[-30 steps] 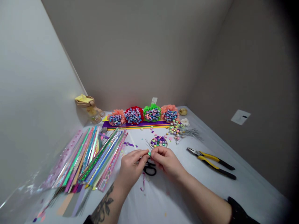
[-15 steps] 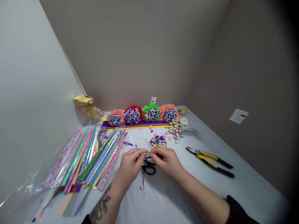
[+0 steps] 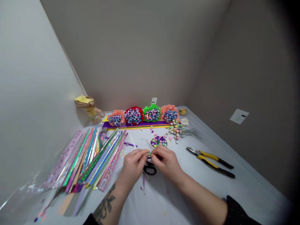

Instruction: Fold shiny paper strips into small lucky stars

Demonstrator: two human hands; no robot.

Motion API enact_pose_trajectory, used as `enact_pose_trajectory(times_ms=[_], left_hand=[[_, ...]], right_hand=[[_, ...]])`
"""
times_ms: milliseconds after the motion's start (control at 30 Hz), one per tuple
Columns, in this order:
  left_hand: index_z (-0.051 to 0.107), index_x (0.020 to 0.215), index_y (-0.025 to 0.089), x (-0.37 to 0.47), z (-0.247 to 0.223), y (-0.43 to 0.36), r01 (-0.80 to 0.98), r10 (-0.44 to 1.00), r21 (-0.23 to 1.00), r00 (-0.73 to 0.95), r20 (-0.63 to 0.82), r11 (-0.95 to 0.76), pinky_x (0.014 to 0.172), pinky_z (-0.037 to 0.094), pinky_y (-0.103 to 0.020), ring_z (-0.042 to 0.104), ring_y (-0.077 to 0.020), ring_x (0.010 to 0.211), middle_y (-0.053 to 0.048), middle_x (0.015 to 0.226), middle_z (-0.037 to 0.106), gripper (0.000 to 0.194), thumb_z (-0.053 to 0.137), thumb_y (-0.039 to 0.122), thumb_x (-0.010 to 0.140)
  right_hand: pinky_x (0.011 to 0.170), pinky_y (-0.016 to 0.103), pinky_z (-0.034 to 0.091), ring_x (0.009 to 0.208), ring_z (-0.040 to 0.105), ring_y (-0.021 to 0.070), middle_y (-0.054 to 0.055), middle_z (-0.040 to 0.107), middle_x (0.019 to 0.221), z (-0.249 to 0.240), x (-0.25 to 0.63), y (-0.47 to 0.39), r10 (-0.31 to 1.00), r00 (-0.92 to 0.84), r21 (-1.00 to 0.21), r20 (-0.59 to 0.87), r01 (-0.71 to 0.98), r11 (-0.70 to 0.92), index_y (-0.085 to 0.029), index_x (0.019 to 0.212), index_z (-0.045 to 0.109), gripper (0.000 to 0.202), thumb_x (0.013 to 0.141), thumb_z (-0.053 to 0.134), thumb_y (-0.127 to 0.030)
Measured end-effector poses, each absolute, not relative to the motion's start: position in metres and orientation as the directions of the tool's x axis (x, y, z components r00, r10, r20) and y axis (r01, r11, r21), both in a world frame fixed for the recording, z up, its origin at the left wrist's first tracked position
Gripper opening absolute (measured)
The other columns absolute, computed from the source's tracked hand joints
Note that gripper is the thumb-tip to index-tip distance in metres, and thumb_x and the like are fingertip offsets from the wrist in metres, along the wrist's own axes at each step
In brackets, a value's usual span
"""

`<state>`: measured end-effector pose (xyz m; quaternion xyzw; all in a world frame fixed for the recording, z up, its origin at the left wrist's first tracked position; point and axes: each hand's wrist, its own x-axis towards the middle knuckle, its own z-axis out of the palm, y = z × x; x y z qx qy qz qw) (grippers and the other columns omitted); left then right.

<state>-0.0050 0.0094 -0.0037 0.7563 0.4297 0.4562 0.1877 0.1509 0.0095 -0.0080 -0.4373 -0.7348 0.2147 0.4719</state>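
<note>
My left hand (image 3: pixel 134 164) and my right hand (image 3: pixel 166 160) meet at the middle of the table, thumb and fingertips pinched together. Between them is a tiny green paper piece (image 3: pixel 149 153), mostly covered by the fingers; it looks like a small folded star, though its exact shape is hard to see. Just below the fingertips lie scissors with black handles (image 3: pixel 150 169), partly hidden by my hands. Beyond my fingers stands a small round dish (image 3: pixel 151 146) filled with purple, green, yellow and pink paper stars (image 3: pixel 159 140).
Paper strips in clear sleeves (image 3: pixel 93 162) cover the left side. Yellow-handled pliers (image 3: pixel 211 161) lie on the right. Several star bouquets (image 3: pixel 133 115) line the back near purple paper (image 3: pixel 145 124). Loose stars (image 3: pixel 177 128) and thin wires (image 3: pixel 192 133) sit back right; a basket-topped jar (image 3: pixel 90 107) stands back left.
Both hands stay pinched at the small green piece, and it has shifted very slightly right with the fingertips. Nothing else on the table has visibly moved.
</note>
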Motion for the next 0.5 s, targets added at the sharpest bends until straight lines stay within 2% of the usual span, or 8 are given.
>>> enact_pose_trajectory(times_ms=[133,233,300,400,500], left_hand=[[0.069,0.087,0.018,-0.006,-0.005,0.011,0.488,0.815,0.661,0.227,0.534,-0.569,0.069,0.054,-0.025,0.067,-0.0152,0.073,-0.005,0.081,0.072,0.015,0.055,0.014,0.083],[0.069,0.086,0.018,-0.009,-0.001,0.011,0.48,0.803,0.652,0.24,0.546,-0.587,0.069,0.054,-0.024,0.066,-0.0139,0.073,-0.004,0.08,0.071,0.015,0.055,0.013,0.082],[0.068,0.084,0.018,-0.011,0.002,0.01,0.464,0.795,0.653,0.249,0.553,-0.599,0.067,0.053,-0.023,0.065,-0.013,0.071,-0.003,0.079,0.071,0.014,0.056,0.012,0.082],[0.068,0.083,0.018,-0.013,0.006,0.009,0.44,0.785,0.653,0.272,0.557,-0.616,0.065,0.052,-0.022,0.064,-0.0126,0.07,-0.003,0.077,0.07,0.015,0.056,0.01,0.081],[0.067,0.085,0.018,-0.013,0.008,0.008,0.422,0.761,0.635,0.304,0.573,-0.647,0.066,0.052,-0.023,0.064,-0.0128,0.071,-0.003,0.077,0.069,0.017,0.053,0.008,0.082]], right_hand=[[0.056,0.023,0.037,0.058,0.048,0.0123,0.001,0.053,0.061,-0.005,0.15,0.009,0.892,-0.131,-0.8,0.434,0.399,0.448,-0.018,0.063,0.058,0.015,0.075,0.051,-0.015],[0.054,0.022,0.037,0.056,0.047,0.0115,0.001,0.055,0.06,-0.002,0.151,0.011,0.968,-0.156,-0.949,0.198,0.218,0.229,-0.016,0.065,0.061,0.013,0.074,0.055,-0.023],[0.049,0.021,0.034,0.051,0.044,0.0093,0.0,0.053,0.057,-0.003,0.151,0.013,0.976,-0.216,-0.998,0.034,0.052,0.047,-0.015,0.066,0.061,0.017,0.073,0.059,-0.03],[0.042,0.019,0.026,0.044,0.036,0.0061,-0.002,0.052,0.055,-0.006,0.152,0.013,0.955,-0.282,-0.985,-0.087,-0.12,-0.125,-0.014,0.065,0.06,0.024,0.071,0.063,-0.037],[0.039,0.019,0.022,0.041,0.034,0.0048,-0.002,0.053,0.055,-0.008,0.151,0.013,0.95,-0.281,-0.963,-0.137,-0.189,-0.195,-0.014,0.065,0.059,0.029,0.069,0.066,-0.042]])
